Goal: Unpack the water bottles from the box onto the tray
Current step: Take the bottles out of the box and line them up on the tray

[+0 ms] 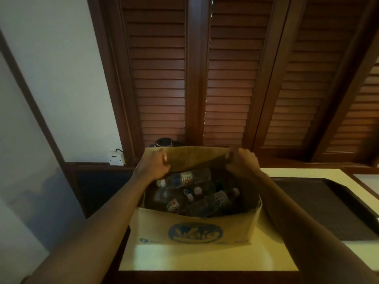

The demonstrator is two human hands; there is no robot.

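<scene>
A brown cardboard box [194,228] with a blue logo on its front stands on a pale tabletop [184,257]. Inside it lie several clear water bottles [190,177] with white caps, heaped on their sides. My left hand [152,163] grips the left end of the far flap [196,157]. My right hand [241,159] grips that flap's right end. The flap stands upright between my hands. To the right of the box lies a dark tray [328,210] with nothing on the part in view.
Dark wooden louvred shutters [205,78] rise behind the table. A white socket box [117,157] sits on the ledge at the left. Something dark and round [164,142] shows just behind the box. A white wall fills the left side.
</scene>
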